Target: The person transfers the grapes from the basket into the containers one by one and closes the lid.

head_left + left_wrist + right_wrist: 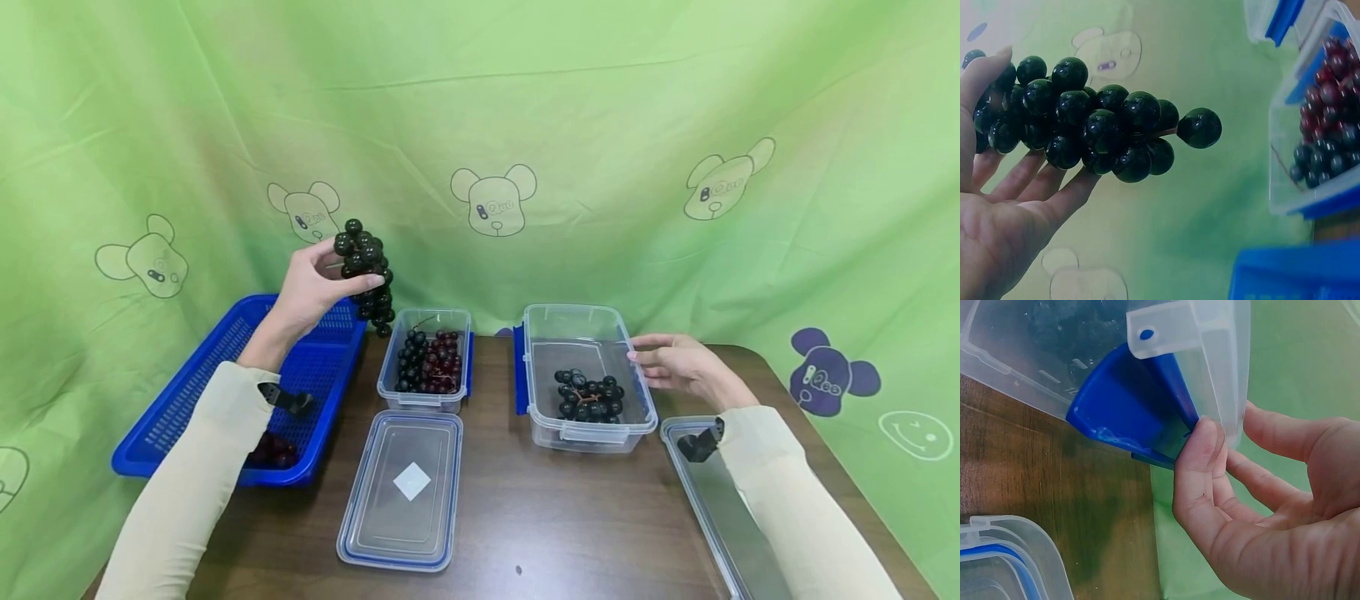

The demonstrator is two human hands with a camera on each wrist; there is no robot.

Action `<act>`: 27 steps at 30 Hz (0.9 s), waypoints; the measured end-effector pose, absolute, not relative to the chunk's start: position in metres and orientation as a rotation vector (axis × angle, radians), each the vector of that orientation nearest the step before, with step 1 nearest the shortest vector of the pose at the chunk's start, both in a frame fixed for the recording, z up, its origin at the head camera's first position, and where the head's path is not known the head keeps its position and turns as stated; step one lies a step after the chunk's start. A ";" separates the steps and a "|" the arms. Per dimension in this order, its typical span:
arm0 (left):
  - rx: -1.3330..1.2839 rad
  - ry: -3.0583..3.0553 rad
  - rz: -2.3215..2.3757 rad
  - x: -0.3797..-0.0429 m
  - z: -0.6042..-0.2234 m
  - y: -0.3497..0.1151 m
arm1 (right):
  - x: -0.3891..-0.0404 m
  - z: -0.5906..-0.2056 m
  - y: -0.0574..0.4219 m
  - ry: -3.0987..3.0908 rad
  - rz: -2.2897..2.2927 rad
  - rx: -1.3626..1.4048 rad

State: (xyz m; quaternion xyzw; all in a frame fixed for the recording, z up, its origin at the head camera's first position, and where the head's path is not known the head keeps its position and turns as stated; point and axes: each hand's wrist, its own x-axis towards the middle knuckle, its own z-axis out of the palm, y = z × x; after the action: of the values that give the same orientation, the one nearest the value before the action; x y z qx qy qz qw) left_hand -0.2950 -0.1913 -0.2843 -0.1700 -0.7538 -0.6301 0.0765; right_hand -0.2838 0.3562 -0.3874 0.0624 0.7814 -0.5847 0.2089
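My left hand (311,287) holds up a long bunch of black grapes (367,267) above the right rim of a blue basket (187,371). In the left wrist view, the thumb lies over the bunch (1104,125) and the fingers support it underneath. My right hand (678,362) is at the right side of a large clear container (543,429) with black grapes (588,400) inside. Up close, its thumb and fingers grip the container's side beside a hanging blue latch (1129,406).
Between basket and large container stands a smaller clear box (420,402) with black and red grapes (442,362). A lid (397,525) with a white label lies before it. Another lid (693,467) lies under the right forearm. Red grapes (277,450) sit in the basket's near end.
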 end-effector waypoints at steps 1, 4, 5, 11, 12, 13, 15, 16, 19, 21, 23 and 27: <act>-0.523 -2.250 -1.904 -0.297 -0.283 -0.187 | -0.284 -0.387 0.356 2.178 -1.623 0.172; -0.561 -2.227 -1.951 -0.301 -0.280 -0.171 | -0.283 -0.386 0.356 2.186 -1.619 0.176; -0.575 -2.222 -1.961 -0.302 -0.279 -0.165 | -0.283 -0.385 0.356 2.190 -1.617 0.177; -0.689 -2.235 -1.968 -0.308 -0.269 -0.122 | -0.281 -0.384 0.357 2.181 -1.627 0.187; -0.715 -2.243 -1.964 -0.309 -0.267 -0.114 | -0.281 -0.383 0.357 2.177 -1.632 0.190; -0.737 -2.255 -1.953 -0.309 -0.266 -0.107 | -0.281 -0.383 0.357 2.174 -1.635 0.193; -0.784 -2.272 -1.934 -0.308 -0.263 -0.092 | -0.280 -0.382 0.356 2.169 -1.643 0.197; -0.802 -2.279 -1.924 -0.307 -0.262 -0.085 | -0.280 -0.382 0.356 2.167 -1.647 0.196; -0.846 -2.293 -1.905 -0.305 -0.262 -0.066 | -0.279 -0.383 0.355 2.160 -1.656 0.199; -0.861 -2.309 -1.901 -0.305 -0.263 -0.053 | -0.278 -0.383 0.354 2.157 -1.659 0.204; -0.868 -2.323 -1.904 -0.306 -0.266 -0.042 | -0.278 -0.383 0.353 2.155 -1.660 0.209; -0.844 -2.375 -1.921 -0.310 -0.274 -0.021 | -0.278 -0.384 0.352 2.157 -1.662 0.215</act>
State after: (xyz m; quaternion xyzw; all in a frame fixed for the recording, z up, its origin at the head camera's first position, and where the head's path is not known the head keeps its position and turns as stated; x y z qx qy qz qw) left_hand -0.3105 -0.0207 -0.2740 -0.2664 -0.7494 -0.6061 -0.0136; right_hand -0.2781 0.3520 -0.3840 0.0772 0.7732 -0.5957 0.2034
